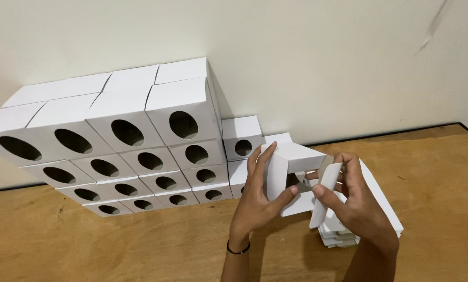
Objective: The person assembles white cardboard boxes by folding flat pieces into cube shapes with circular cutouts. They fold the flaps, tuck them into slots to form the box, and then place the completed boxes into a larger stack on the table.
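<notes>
Your left hand (257,201) is clamped on the half-folded white carton (291,175): thumb on the near face, fingers spread up its left side. Your right hand (356,201) pinches the carton's loose end flap (325,196) between thumb and fingers. The carton is held above the worktop (140,240), long axis roughly left-right, open end toward your right hand. A stack of flat blanks (385,203) sits just below your right hand. The wall of finished boxes (124,146) with oval holes stands left, against the wall.
</notes>
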